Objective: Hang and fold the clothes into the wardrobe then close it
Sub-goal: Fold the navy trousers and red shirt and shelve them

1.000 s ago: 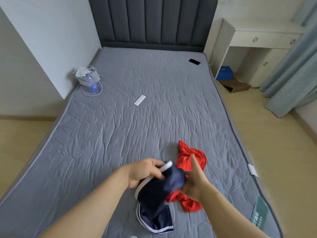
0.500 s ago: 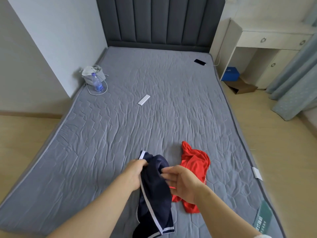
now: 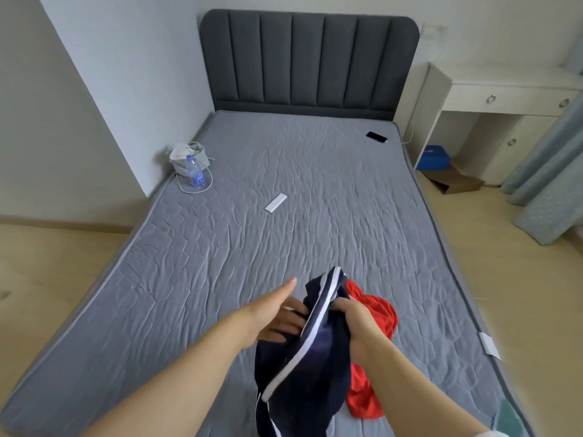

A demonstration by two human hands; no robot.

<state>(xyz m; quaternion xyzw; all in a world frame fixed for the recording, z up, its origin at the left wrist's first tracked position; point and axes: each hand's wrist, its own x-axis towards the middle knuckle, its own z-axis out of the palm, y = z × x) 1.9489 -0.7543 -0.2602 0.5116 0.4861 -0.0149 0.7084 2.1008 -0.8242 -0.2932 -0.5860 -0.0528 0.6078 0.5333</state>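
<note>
One of my hands, the right hand (image 3: 353, 320), grips the shorts (image 3: 315, 373) while the left hand (image 3: 277, 316) rests spread, so they could slip onto the red shirt (image 3: 378, 313).

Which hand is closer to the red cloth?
Right. The right hand grips the navy shorts just beside the red cloth; the left hand touches the shorts' other side.

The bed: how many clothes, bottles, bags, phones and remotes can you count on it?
Clothes: 2, the navy shorts and the red garment
Bottles: 1, the water bottle
Bags: 1, the pale bag
Phones: 1, the black phone
Remotes: 1, the white remote
Total: 6
</note>
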